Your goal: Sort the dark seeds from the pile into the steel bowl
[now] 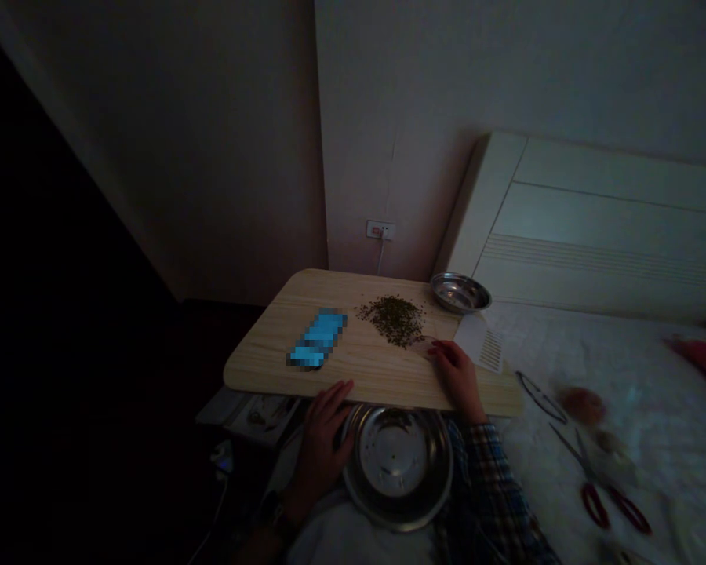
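A dim bedroom, seen from above a seated person's lap. At far left the floor is nearly black. A white plug block (pixel 222 457) with a small blue light and a cable sits low down, beside an open shelf (pixel 259 416) under a pale wooden bench (pixel 259 365). On the bench's left half lies a flat, phone-shaped device (pixel 318 339), its bright blue face blurred into squares. Just below it, the left hand (pixel 323 439) rests at the bench's near edge, its fingers straight and slightly apart, holding nothing; a dark band circles the wrist. The thumb lies by the rim of a wide steel basin (pixel 397 514), which sits in the lap against the bench, a few specks inside. On the wall behind is a socket (pixel 380 230) with a white cord. Right of the bench's middle spreads a loose heap of small greenish-brown grains (pixel 395 318). At its near right edge, the right hand (pixel 456 373), in a plaid sleeve (pixel 494 471), has its fingers together on a thin clear piece (pixel 419 344), too dim to identify. Beyond that hand stand a shallow metal bowl (pixel 460 293) and a white slotted card (pixel 476 339). Farther right, below a pale headboard (pixel 594 212), the white bed (pixel 565 337) holds a dark-handled tool (pixel 541 396), a blurred reddish round thing (pixel 584 402), red-handled scissors (pixel 594 506) and a pink item (pixel 703 357).
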`<state>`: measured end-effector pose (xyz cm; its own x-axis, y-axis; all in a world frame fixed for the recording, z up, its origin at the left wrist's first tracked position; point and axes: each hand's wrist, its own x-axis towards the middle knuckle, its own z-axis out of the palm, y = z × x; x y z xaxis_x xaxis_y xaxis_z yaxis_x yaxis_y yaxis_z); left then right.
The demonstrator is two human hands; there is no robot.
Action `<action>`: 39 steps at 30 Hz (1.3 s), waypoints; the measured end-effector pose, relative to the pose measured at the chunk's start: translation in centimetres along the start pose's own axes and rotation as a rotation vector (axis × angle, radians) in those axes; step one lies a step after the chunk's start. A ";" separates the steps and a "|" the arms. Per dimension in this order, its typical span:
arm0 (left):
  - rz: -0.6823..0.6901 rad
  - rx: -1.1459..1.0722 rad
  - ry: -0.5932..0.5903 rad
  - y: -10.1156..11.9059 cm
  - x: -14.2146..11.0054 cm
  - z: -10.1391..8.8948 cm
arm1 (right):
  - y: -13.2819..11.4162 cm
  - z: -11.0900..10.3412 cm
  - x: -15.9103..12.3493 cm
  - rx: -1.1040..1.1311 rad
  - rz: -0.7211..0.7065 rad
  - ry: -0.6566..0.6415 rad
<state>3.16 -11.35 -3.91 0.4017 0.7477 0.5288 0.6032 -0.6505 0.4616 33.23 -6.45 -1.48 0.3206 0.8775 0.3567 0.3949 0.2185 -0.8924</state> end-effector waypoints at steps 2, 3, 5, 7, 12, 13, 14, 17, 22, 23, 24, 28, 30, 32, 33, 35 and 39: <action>0.001 0.000 0.013 -0.1 0.0 0.1 | 0.0 0.0 -0.1 0.001 -0.003 0.007; 0.001 0.001 0.015 -0.1 -0.1 0.1 | 0.0 0.0 -0.1 0.002 -0.003 0.009; 0.001 0.005 0.014 -0.1 -0.1 0.1 | 0.0 0.0 -0.1 0.002 -0.003 0.010; 0.004 0.008 0.011 -0.1 -0.1 0.1 | -0.1 0.0 -0.1 0.000 -0.002 0.010; 0.007 0.005 0.018 -0.1 0.0 0.1 | -0.1 0.0 0.0 0.000 0.002 0.003; 0.009 0.004 0.018 -0.1 0.0 0.1 | -0.1 0.0 0.0 0.000 0.002 0.001; 0.009 0.003 0.022 0.0 0.0 0.1 | -0.1 0.0 0.0 -0.001 0.003 0.001; 0.011 0.001 0.027 0.1 0.1 0.0 | -0.1 0.0 0.0 -0.005 0.007 0.005; 0.005 -0.001 0.016 0.1 0.1 -0.1 | -0.6 0.1 -0.1 -0.006 -0.003 -0.021; 0.003 -0.004 0.018 0.1 0.1 -0.1 | -0.7 0.1 -0.2 -0.006 -0.006 -0.027; -0.001 -0.007 0.019 0.1 0.1 -0.1 | -0.8 0.1 -0.2 -0.006 -0.008 -0.031; -0.003 -0.015 0.016 0.1 0.0 0.0 | -1.0 0.0 -0.2 -0.007 -0.013 -0.024; -0.001 -0.013 0.012 0.0 -0.1 0.0 | -1.0 0.0 -0.1 -0.008 -0.012 -0.025; -0.003 -0.011 0.019 0.0 -0.1 0.1 | -0.9 0.0 -0.1 -0.010 -0.010 -0.030; -0.005 -0.012 0.024 0.0 -0.2 0.1 | -0.8 0.0 -0.1 -0.012 -0.008 -0.032; -0.007 -0.015 0.027 -0.1 -0.1 0.2 | -0.7 0.0 -0.1 -0.015 -0.008 -0.035; 0.004 -0.015 0.027 0.0 -0.1 0.1 | -0.5 0.0 0.0 -0.014 -0.011 -0.037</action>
<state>3.15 -11.36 -4.02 0.3850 0.7414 0.5497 0.5909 -0.6555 0.4703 33.01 -6.56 -1.03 0.2840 0.8904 0.3556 0.4104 0.2223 -0.8844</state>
